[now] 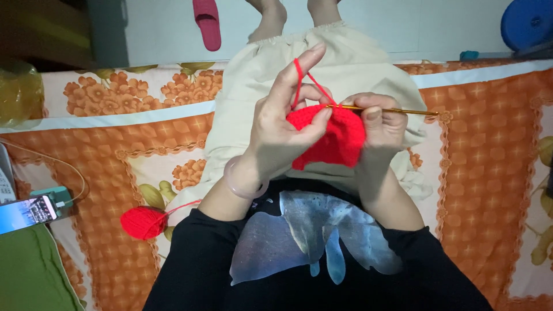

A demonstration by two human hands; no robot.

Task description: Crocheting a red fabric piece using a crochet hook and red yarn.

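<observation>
Head view. Left hand [276, 124] — thumb and fingers pinched on the red crochet piece [337, 135], forefinger raised with the red yarn [305, 78] looped over it. Right hand [380, 124] — fingers closed on the gold crochet hook [397, 110], its tip at the piece's top edge, over the lap. Judgement: even yarn tension makes neat stitches. Near left: red yarn ball [143, 222] on the orange floral bedsheet [489, 173], phone [26, 213] further left. Far: pink slipper [207, 23]. Nothing obstructs.

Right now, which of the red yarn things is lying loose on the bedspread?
The red yarn ball, beside the person's left elbow; the red crocheted piece is held up in both hands.
</observation>
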